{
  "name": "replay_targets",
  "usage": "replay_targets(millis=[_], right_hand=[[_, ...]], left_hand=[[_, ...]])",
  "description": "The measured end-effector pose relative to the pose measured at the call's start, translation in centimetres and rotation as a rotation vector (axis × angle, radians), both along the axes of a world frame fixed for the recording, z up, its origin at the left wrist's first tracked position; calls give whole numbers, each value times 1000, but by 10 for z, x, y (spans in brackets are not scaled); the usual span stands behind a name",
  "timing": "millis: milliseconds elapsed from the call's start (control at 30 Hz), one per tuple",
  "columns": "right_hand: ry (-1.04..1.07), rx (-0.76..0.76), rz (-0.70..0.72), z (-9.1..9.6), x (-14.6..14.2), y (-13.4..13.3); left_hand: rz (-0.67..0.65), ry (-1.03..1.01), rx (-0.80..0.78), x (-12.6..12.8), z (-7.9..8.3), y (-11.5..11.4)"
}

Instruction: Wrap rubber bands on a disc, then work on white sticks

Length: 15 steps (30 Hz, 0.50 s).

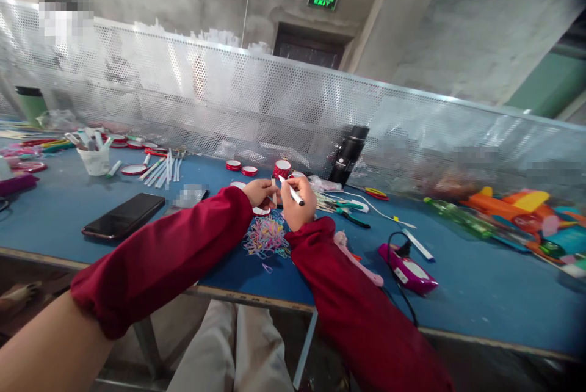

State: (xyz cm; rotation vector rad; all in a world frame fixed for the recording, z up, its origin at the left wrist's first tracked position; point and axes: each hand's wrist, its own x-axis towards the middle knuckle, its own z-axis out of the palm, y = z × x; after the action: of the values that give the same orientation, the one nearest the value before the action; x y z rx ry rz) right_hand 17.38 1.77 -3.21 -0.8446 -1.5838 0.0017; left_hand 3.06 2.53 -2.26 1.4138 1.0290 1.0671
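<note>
My left hand (259,193) pinches a small pale strip (273,189) upright between thumb and fingers; its exact kind is too small to tell. My right hand (301,204) is closed around a white marker (292,191) with a black end, its other end angled toward the strip. Just below both hands lies a heap of small coloured loops (267,236), with one purple loop (267,268) apart from it. Behind the hands stands a red roll (282,168), with two flatter red rolls, one of them a red-sided ring (249,170), to its left.
A black phone (123,216) and a white cup of pens (94,160) are on the left. Pliers (352,216), a black bottle (349,157), a purple device (408,270) with a cable, and colourful toys (508,209) lie right. A perforated metal screen (256,93) bounds the blue table.
</note>
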Motion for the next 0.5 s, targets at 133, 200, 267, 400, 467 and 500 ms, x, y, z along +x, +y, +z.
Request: replay_targets(millis=[133, 200, 267, 400, 467, 500], right_hand=[[-31, 9, 19, 1, 1, -2], [-53, -12, 30, 1, 2, -2], [-69, -38, 32, 0, 2, -2], [-71, -19, 47, -1, 1, -4], [-57, 8, 78, 1, 1, -6], [-52, 26, 94, 2, 1, -6]], left_hand=[[-6, 8, -3, -1, 4, -3], [-15, 4, -5, -2, 5, -4], [-22, -2, -3, -1, 5, -4], [-31, -26, -11, -2, 2, -1], [-38, -41, -11, -2, 1, 0], [-39, -43, -6, -3, 1, 0]])
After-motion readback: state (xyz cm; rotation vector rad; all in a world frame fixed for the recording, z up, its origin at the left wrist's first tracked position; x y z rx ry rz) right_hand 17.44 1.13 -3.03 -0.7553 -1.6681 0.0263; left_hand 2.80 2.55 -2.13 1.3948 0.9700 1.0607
